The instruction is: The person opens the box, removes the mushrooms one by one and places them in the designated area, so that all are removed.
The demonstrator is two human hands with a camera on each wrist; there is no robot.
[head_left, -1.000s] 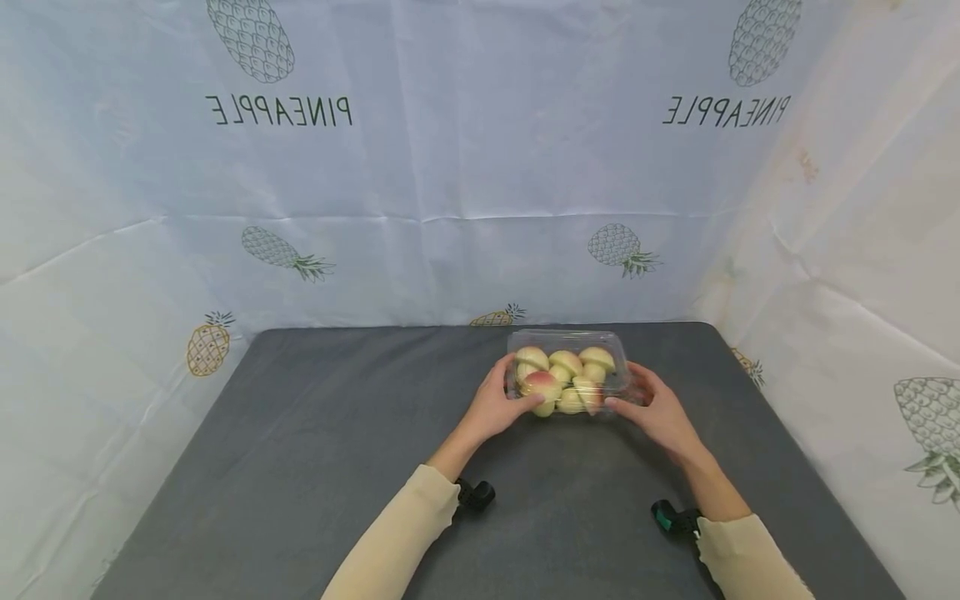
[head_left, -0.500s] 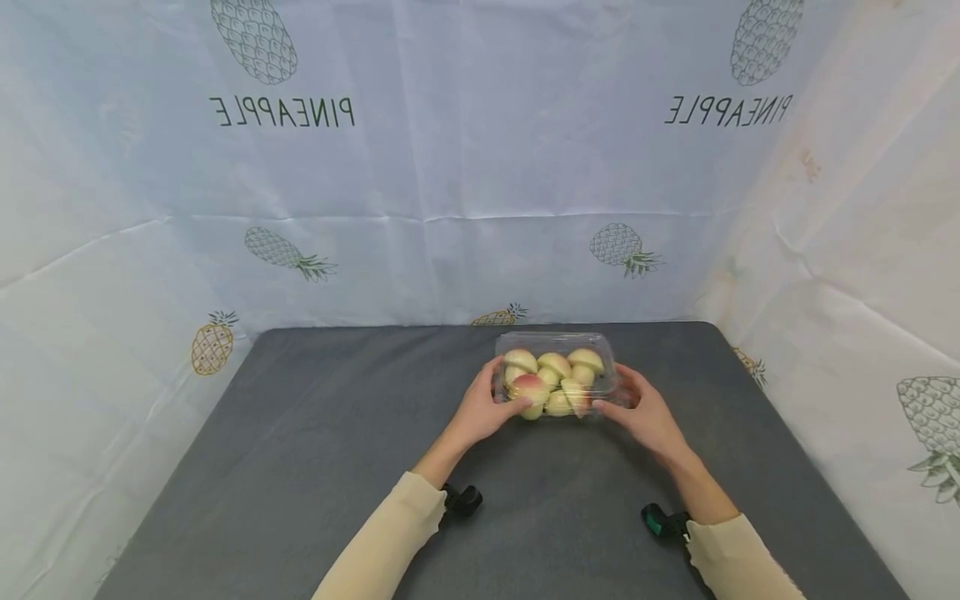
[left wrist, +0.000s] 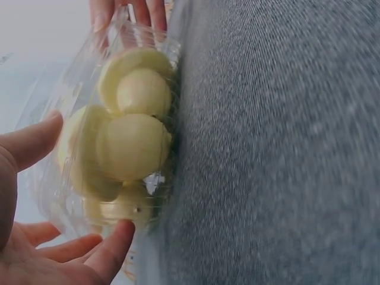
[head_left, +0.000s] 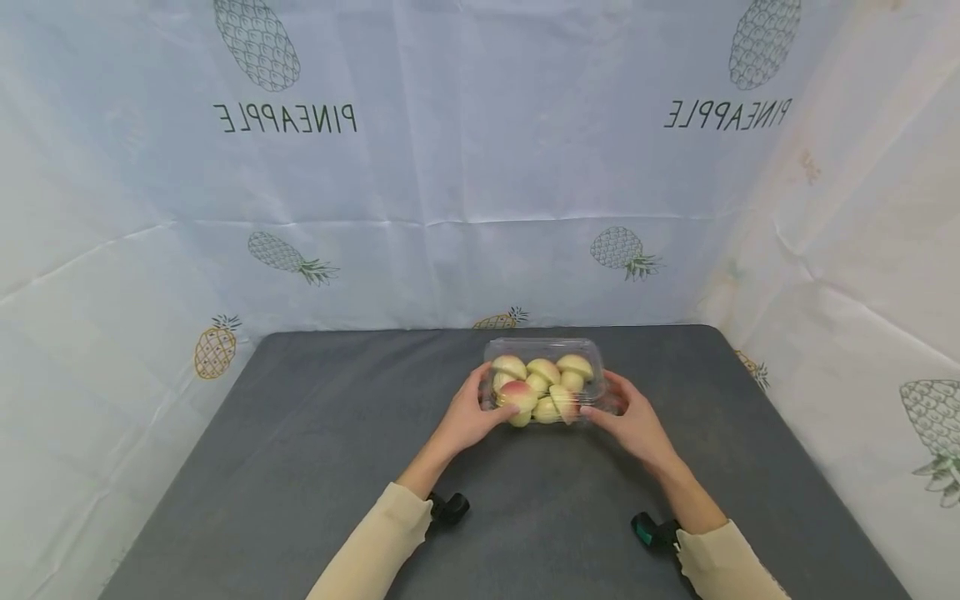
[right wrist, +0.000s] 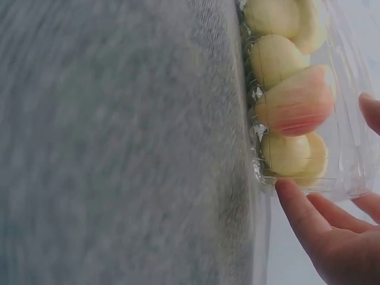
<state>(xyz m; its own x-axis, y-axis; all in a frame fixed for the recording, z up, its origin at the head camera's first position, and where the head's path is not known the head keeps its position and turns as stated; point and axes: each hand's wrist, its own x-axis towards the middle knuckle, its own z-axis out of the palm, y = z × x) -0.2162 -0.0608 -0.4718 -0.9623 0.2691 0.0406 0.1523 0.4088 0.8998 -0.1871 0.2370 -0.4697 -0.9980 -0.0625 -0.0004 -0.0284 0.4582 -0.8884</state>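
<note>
A clear plastic clamshell box (head_left: 543, 344) stands near the far edge of the dark table in the head view. Inside it lie several pale yellow, mushroom-shaped pieces (head_left: 517, 396), some blushed pink. My left hand (head_left: 467, 418) grips the box's left end, thumb at the near side. At the opposite end my right hand (head_left: 636, 422) holds it the same way. The left wrist view shows the thumb and fingers of the left hand (left wrist: 56, 261) spread around the box's end. In the right wrist view, a fingertip of the right hand (right wrist: 338, 243) meets the box's lower corner.
The dark grey table (head_left: 337, 433) reaches toward the camera, its far edge close behind the box. A white curtain (head_left: 450, 167) with pineapple prints hangs behind it and along both sides. Black wrist cameras (head_left: 450, 508) sit at both wrists.
Both hands have shifted the box to the left along the table, keeping their hold at its two ends. Its contents look unmoved inside it.
</note>
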